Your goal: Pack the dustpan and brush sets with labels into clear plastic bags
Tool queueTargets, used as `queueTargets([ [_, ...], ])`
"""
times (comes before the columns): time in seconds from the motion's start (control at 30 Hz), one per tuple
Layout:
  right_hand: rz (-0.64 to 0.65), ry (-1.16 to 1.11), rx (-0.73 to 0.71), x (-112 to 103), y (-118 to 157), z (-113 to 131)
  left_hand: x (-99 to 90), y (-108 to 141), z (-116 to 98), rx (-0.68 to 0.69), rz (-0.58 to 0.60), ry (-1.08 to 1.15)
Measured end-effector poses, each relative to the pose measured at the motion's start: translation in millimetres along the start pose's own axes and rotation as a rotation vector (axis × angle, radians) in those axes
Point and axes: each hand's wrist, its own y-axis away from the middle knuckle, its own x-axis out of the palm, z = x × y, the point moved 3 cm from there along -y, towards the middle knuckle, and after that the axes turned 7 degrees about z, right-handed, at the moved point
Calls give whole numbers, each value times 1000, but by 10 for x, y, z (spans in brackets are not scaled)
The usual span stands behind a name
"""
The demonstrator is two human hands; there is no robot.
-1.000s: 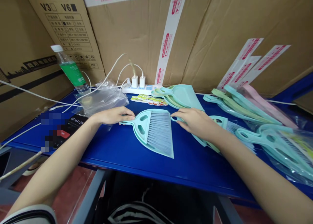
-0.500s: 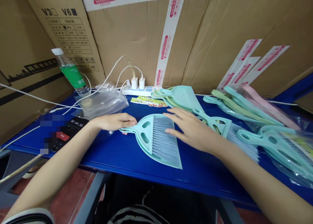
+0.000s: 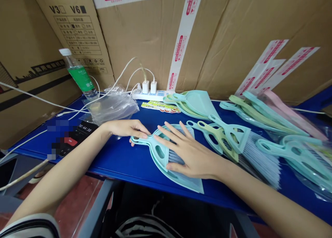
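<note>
Left hand: My view has the left hand with its fingers closed around the stacked handles, which I judge keeps the two parts lined up and stops them from swivelling.
Right hand: I see the right hand with fingers spread wide over the brush, palm down; I read this as pressing or steadying, not gripping.
Dustpan: The aqua dustpan lies under the brush near the front edge of the bench, between the hands and in easy reach of both.
Loose brushes: Beside the right forearm, an aqua brush partly overlaps a green one; the forearm hides some of the pile.
Dustpan stack: Behind, empty dustpans sit nested, probably to save room.
Hard to make out: The right hand covers much of the bristles and the dustpan's far side. I cannot tell how firmly the palm touches. The wrapped sets run out of my view at the right, blurred by glare.
</note>
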Motion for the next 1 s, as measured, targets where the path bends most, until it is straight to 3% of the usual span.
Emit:
queueTargets([
  [0.23, -25, 75, -15, 2, 7, 36, 1, -34, 31, -22, -32, 100],
  [0.43, -23, 12, -34, 34, 14, 7, 1, -24, 34, -28, -30, 84],
  [0.7, -8, -69, -18, 94, 15, -16, 25, -3, 56, -57, 60, 117],
  [1.0, 3, -101, -8, 86, 17, -13, 15, -12, 40, -23, 60, 95],
])
